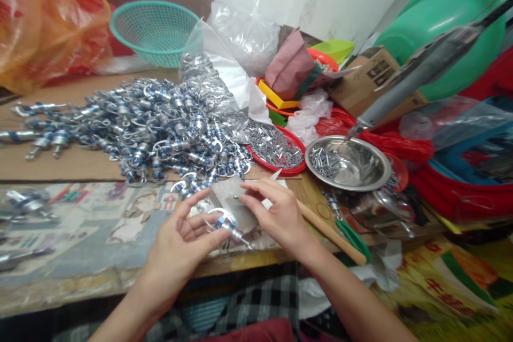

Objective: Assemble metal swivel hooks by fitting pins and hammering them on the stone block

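The table runs across the view, part brown board, part worn printed sheet. On it spreads the pile, a heap of blue and silver metal fittings. Left of the pile and beyond it sits an orange bag; far to its right leans a green tub. A teal basket stands just behind the pile, a carton well to its right. Also right of it is a steel bowl with pins in it; a grey rod slants down to the bowl's far rim (what the rod belongs to, I cannot tell). Between pile and bowl lies a red tray of small metal bits.

Both hands work at the pile's near right corner, over a grey slab. A wooden handle slants away past the right wrist. The left hand grasps one fitting between thumb and fingers, its ring toward the palm and its thin end pointing away from the pile. The right hand pinches a small dark piece between thumb and forefinger, just above that fitting and apart from it.
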`<state>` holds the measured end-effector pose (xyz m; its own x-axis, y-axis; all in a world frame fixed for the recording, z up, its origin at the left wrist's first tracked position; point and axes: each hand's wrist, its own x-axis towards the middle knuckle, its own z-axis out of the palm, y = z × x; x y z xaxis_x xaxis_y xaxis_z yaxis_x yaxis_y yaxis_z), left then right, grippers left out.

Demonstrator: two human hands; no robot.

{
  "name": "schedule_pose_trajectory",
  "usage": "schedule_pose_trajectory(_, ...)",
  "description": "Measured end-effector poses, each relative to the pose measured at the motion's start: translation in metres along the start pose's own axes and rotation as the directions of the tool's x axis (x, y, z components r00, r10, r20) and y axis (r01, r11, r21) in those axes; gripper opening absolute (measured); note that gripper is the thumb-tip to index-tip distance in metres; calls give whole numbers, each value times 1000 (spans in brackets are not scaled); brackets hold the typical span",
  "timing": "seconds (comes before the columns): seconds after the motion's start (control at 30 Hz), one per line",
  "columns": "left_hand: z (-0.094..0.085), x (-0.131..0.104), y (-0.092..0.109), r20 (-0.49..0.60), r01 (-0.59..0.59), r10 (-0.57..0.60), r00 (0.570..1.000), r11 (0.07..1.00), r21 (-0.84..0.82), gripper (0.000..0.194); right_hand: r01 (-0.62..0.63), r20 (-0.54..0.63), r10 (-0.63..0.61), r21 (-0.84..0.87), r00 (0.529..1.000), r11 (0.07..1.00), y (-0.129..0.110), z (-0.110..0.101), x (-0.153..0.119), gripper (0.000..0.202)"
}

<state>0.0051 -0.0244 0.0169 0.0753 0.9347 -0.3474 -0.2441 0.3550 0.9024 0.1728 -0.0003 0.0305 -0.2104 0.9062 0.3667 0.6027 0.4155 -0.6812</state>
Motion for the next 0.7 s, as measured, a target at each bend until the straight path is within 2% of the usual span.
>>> schedule_pose_trajectory(0.07,-2,4,3,12,26,-27,1000,999,33,81,219,90,-201,-303,975,927,4,0,5,16)
schedule_pose_trajectory(0.1,-3,6,4,26,37,-38,999,998,55,80,293,163,-248,-404,955,866,4,1,6,18)
schedule_pose_trajectory(0.17,-4,9,6,64,51,-57,996,994,94,79,364,262,-261,-523,929,770,3,3,8,19)
schedule_pose_trajectory(0.2,-5,10,7,89,58,-67,994,993,104,78,366,276,-252,-546,928,753,2,4,8,20)
schedule_pose_trajectory(0.23,-5,12,8,114,62,-74,991,992,107,77,351,268,-240,-540,933,765,1,5,8,22)
schedule_pose_trajectory(0.3,-6,14,9,148,63,-77,986,993,97,75,271,197,-203,-437,959,858,2,5,7,28)
schedule_pose_trajectory(0.4,-8,18,8,164,62,-74,984,995,76,71,39,88,-32,-81,996,996,2,1,6,22)
schedule_pose_trajectory(0.47,-9,20,8,181,63,-75,981,995,72,68,-145,93,133,139,987,980,0,-1,4,16)
schedule_pose_trajectory(0.53,-10,21,8,204,57,-71,976,996,71,65,-225,112,205,215,972,950,-3,-2,1,12)
schedule_pose_trajectory(0.6,-11,20,7,218,48,-60,974,997,60,61,-146,86,133,169,987,975,-5,-1,-3,11)
schedule_pose_trajectory(0.67,-11,19,6,223,43,-53,973,998,49,59,40,40,-42,66,998,997,-6,2,-7,15)
schedule_pose_trajectory(0.7,-12,19,6,224,39,-48,973,998,43,59,142,24,-142,6,990,990,-6,4,-9,18)
